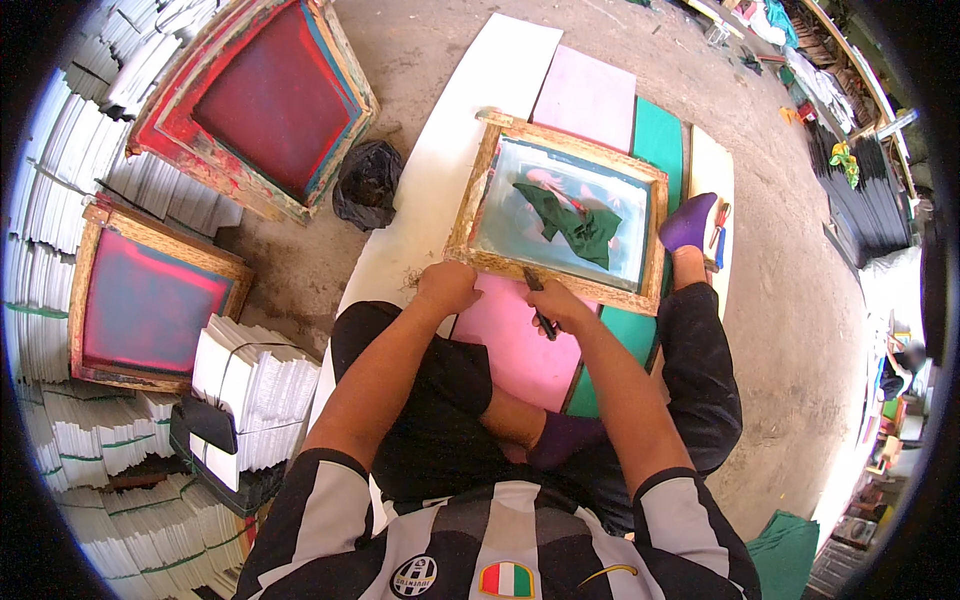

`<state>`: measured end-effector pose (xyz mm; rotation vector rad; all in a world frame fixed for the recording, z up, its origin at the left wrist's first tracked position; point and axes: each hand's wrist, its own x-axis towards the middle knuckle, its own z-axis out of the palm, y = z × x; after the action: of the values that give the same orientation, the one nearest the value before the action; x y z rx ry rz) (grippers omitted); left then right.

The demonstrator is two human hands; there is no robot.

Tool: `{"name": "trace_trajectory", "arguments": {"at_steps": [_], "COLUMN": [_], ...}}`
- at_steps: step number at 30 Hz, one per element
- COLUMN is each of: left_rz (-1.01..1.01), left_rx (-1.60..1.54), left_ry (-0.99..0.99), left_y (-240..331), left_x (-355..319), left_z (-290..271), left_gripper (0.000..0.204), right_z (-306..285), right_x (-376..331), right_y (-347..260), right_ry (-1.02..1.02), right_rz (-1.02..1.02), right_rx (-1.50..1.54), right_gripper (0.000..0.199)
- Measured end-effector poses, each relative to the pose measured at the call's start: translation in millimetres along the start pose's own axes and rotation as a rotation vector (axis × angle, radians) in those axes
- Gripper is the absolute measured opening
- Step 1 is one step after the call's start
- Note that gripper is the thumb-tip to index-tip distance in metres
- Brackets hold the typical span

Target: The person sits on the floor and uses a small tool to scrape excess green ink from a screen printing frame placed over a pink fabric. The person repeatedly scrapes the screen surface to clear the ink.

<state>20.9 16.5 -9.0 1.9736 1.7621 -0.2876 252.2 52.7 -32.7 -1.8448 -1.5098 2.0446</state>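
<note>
A wooden screen-printing frame (pixel 575 146) lies in front of me, with a crumpled dark green cloth (pixel 590 232) on its pale blue mesh. My left hand (pixel 449 288) is closed at the frame's near left corner; what its curled fingers hold, if anything, is hidden. Just right of it, my right hand (pixel 562 305) grips a slim black tool (pixel 546 327) at the frame's near edge. The tool's exact kind is not clear. Beneath the frame are a pink sheet (pixel 520 335) and a green sheet (pixel 622 345).
My purple-socked foot (pixel 688 222) rests against the frame's right side, beside red-handled scissors (pixel 720 225). At left stand a large red screen frame (pixel 270 110), a smaller one (pixel 150 305), a black plastic bag (pixel 368 185) and tied paper stacks (pixel 255 395).
</note>
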Motion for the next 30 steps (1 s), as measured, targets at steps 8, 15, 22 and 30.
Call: {"name": "trace_trajectory", "arguments": {"at_steps": [8, 15, 22, 30], "left_rz": [0.025, 0.036, 0.324, 0.313], "left_rx": [-0.057, -0.118, -0.188, 0.115], "left_ry": [0.074, 0.081, 0.353, 0.301], "left_y": [-6.1, -5.5, -6.9, -40.9], "left_x": [1.1, -1.0, -16.2, -23.5], "left_z": [5.5, 2.2, 5.5, -10.1], "left_gripper": [0.035, 0.029, 0.027, 0.016], "right_z": [34.2, 54.4, 83.6, 101.8], "right_x": [1.3, 0.4, -18.2, -9.7], "right_y": [13.5, 24.8, 27.0, 11.4], "right_ry": [0.281, 0.503, 0.408, 0.241], "right_rz": [-0.100, -0.109, -0.341, -0.484], "right_rx": [-0.164, -0.441, -0.450, -0.435], "right_gripper": [0.028, 0.041, 0.034, 0.030]}}
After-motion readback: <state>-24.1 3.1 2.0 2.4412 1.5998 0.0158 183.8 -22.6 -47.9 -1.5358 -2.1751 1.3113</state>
